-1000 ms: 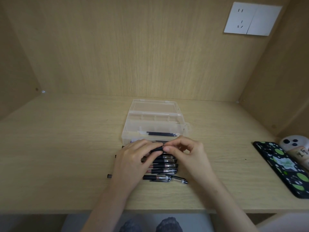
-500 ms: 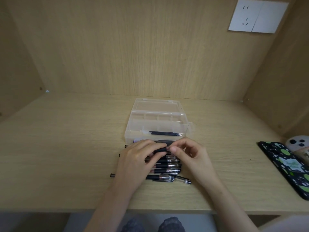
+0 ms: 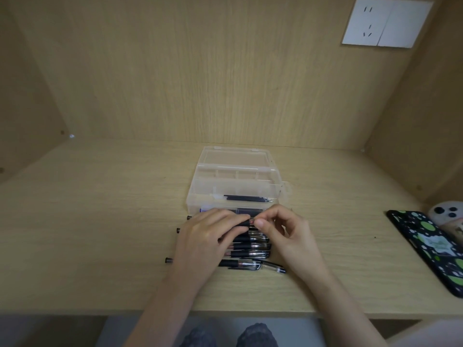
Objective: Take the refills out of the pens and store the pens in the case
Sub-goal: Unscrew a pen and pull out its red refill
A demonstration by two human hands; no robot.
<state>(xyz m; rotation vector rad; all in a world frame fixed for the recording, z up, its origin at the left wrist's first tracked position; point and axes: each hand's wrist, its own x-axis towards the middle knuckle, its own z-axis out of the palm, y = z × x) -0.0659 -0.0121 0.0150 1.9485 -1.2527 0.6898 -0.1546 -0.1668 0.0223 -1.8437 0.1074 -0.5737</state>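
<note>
We hold one pen (image 3: 246, 223) just above the row of pens (image 3: 250, 246) lying under our palms. Our left hand (image 3: 209, 237) curls round the barrel. Our right hand (image 3: 284, 232) pinches the tip end between thumb and forefinger. We judge it best to steady the barrel, twist only the tip, then draw the refill straight out so it does not bend. The case (image 3: 208, 189) stands open just beyond our fingertips, with a few refills (image 3: 248, 197) inside. Our fingers hide the joint, so we cannot tell whether it is loose. Dark shapes behind the case's near wall may be stored pens, but that is unclear.
</note>
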